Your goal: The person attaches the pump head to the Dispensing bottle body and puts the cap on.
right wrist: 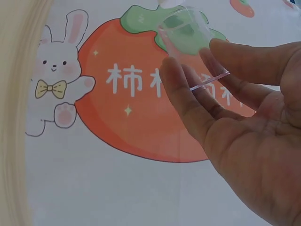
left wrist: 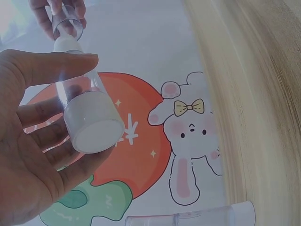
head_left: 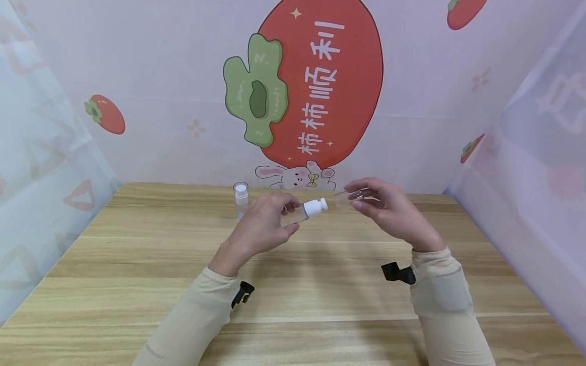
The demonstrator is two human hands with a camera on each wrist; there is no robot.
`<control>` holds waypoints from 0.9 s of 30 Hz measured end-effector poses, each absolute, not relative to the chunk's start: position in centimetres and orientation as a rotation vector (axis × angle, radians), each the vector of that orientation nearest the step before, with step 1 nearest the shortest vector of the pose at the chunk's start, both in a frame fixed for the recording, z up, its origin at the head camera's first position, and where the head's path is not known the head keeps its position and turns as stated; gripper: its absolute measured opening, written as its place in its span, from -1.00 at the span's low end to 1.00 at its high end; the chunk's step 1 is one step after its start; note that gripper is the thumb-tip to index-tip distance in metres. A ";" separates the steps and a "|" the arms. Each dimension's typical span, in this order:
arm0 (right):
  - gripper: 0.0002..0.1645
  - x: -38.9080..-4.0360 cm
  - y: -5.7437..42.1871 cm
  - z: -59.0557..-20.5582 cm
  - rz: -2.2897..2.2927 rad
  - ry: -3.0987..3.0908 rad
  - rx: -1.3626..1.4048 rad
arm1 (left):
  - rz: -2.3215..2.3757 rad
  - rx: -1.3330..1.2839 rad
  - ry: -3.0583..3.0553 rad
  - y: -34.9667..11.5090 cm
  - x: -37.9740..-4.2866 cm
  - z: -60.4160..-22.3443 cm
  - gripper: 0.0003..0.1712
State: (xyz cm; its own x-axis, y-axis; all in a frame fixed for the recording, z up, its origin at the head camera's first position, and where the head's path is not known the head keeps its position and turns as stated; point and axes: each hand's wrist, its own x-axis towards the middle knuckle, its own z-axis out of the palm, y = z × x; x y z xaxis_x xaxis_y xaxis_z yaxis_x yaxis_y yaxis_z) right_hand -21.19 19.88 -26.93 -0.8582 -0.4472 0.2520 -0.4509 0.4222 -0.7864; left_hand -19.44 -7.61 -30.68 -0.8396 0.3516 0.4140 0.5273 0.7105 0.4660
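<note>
My left hand (head_left: pixel 263 223) grips a clear pump bottle (head_left: pixel 295 215) with a white pump head (head_left: pixel 315 207), tilted so the head points right. In the left wrist view the white base of the bottle (left wrist: pixel 96 125) faces the camera, with thumb and fingers round its body. My right hand (head_left: pixel 389 211) pinches a clear cap (head_left: pixel 344 199) between thumb and fingers, its open end toward the pump head. A small gap separates cap and head in the head view. Through the cap (right wrist: pixel 188 47), the printed backdrop shows in the right wrist view.
A second clear bottle with a white pump and clear cap (head_left: pixel 240 195) stands upright at the back of the wooden table (head_left: pixel 293 305), just behind my left hand. A printed cloth backdrop (head_left: pixel 174 61) rises at the table's back edge, with cloth on both sides.
</note>
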 end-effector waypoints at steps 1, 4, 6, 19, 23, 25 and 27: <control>-0.59 -21.2 19.8 -26.9 1.488 -2.644 0.833 | -0.849 -0.695 -2.619 -7.6 -19.4 -30.7 -0.62; -0.58 -21.2 19.6 -27.0 1.536 -2.636 0.835 | -0.852 -0.707 -2.609 -7.5 -19.3 -30.7 -0.62; -0.58 -21.2 19.4 -27.0 1.546 -2.628 0.845 | -0.855 -0.711 -2.606 -7.5 -19.3 -30.7 -0.62; -0.61 -21.3 18.7 -27.4 1.526 -2.605 0.916 | -0.869 -0.734 -2.586 -7.4 -19.2 -30.7 -0.61; -0.63 -21.3 18.3 -27.6 1.549 -2.593 0.943 | -0.865 -0.747 -2.578 -7.3 -19.3 -30.7 -0.62; -0.63 -21.2 18.2 -27.6 1.550 -2.599 0.944 | -0.863 -0.748 -2.579 -7.3 -19.3 -30.7 -0.61; -0.63 -21.2 18.0 -27.6 1.557 -2.600 0.949 | -0.861 -0.748 -2.578 -7.3 -19.3 -30.7 -0.61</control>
State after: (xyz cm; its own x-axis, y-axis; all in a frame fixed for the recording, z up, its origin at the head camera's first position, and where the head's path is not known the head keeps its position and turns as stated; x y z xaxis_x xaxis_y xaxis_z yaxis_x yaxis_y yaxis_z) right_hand -21.16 18.05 -27.64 -0.8209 -0.5058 0.2651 -0.4724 0.3406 -0.8129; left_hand -19.26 -7.28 -30.72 -0.8115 0.3759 0.4474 0.5693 0.6812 0.4603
